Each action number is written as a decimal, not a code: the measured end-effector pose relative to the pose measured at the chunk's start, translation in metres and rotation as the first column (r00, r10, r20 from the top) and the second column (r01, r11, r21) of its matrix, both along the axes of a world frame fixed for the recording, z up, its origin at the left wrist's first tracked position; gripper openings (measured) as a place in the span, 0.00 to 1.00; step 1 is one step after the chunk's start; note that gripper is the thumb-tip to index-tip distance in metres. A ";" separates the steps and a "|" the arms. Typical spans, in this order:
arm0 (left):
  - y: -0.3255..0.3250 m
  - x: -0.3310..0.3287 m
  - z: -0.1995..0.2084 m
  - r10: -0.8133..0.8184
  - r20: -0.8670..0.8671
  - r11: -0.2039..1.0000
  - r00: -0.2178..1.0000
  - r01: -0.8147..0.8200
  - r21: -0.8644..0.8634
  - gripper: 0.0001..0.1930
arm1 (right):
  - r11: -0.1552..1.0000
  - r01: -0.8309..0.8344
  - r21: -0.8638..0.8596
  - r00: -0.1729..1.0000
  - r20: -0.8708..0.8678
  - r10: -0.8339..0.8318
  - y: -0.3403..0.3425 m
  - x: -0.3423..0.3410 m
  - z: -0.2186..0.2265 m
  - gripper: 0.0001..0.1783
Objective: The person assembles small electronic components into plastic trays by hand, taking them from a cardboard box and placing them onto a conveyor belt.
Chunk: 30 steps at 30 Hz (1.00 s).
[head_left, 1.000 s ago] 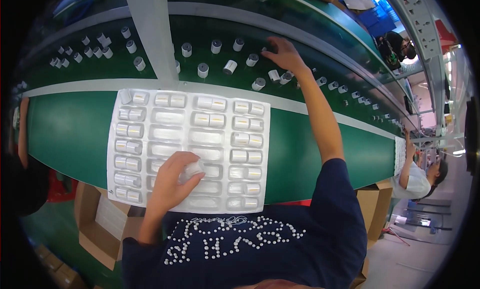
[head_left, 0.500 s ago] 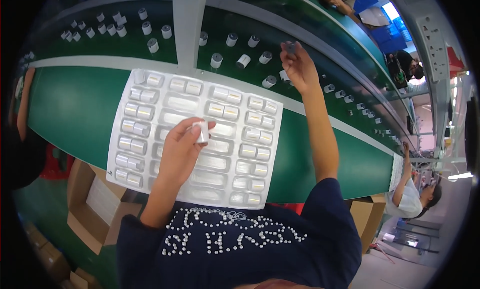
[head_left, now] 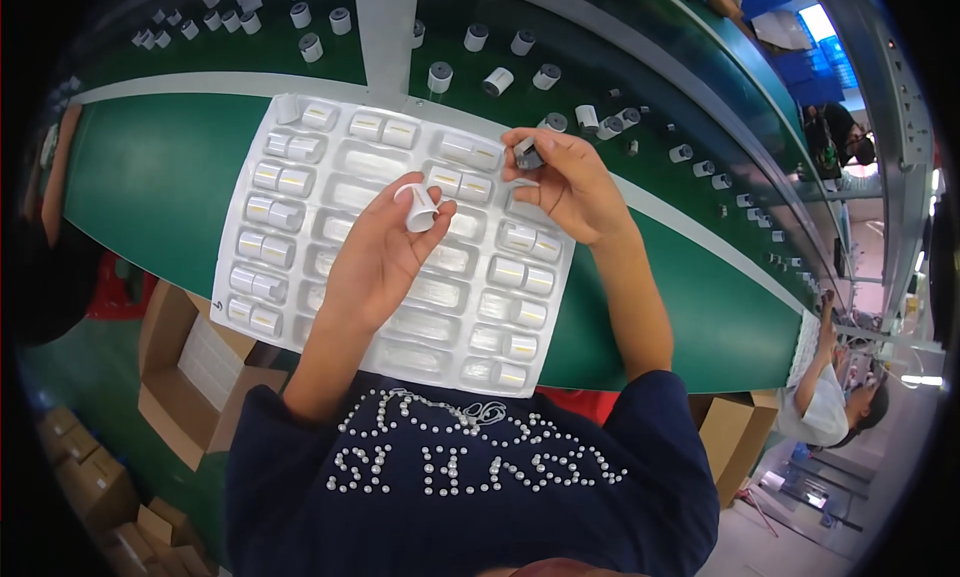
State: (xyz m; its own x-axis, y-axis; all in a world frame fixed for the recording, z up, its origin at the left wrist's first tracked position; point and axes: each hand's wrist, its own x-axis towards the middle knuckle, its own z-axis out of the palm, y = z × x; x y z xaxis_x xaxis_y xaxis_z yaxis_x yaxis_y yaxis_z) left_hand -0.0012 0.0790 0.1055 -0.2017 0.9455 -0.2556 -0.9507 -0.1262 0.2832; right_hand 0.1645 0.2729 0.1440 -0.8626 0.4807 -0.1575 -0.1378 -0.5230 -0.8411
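My left hand [head_left: 372,257] is closed around a white cylinder [head_left: 421,213], its pale round end tilted down toward me. Between the fingertips of my right hand [head_left: 582,189] is a small dark grey cylindrical piece [head_left: 527,155], partly covered by the fingers. Both hands are above a white moulded tray [head_left: 435,294], the right one over its far right part. White cylinders with yellowish stripes, such as this pair [head_left: 268,248], lie in many of the tray's slots. Several middle slots show bare plastic.
Beyond the tray, white cylinders with grey ends [head_left: 440,76] stand or lie along a green conveyor [head_left: 385,65]. A grey post [head_left: 390,37] rises beside it. Open cardboard boxes [head_left: 190,377] sit below the green table [head_left: 150,197]. Another person [head_left: 835,407] is at far right.
My right hand has come back from over the conveyor to the tray with the grey piece. My left hand has moved slightly away from me, tilting its cylinder. The whole view has shifted somewhat.
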 end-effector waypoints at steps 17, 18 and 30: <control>0.005 0.018 0.008 0.001 -0.101 0.999 0.995 -0.004 -0.031 0.16 | 0.959 0.051 0.278 0.999 -0.010 -0.050 -0.032 0.007 0.015 0.21; 0.004 0.017 0.009 0.004 -0.102 0.999 0.995 -0.007 -0.032 0.16 | 0.946 0.052 0.320 0.999 -0.011 -0.051 -0.032 0.008 0.012 0.21; 0.004 0.022 0.007 -0.015 0.002 0.996 1.000 0.015 0.093 0.14 | 0.935 0.082 0.345 0.996 -0.062 -0.065 -0.046 0.015 0.017 0.12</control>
State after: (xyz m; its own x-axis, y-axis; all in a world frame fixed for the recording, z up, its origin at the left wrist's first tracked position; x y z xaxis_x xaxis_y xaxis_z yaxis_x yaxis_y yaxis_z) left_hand 0.0205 0.0834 0.1123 -0.1865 0.9681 -0.1672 -0.9535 -0.1374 0.2682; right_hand 0.1792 0.2268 0.1610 -0.8253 0.5602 0.0715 -0.2099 -0.1867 -0.9597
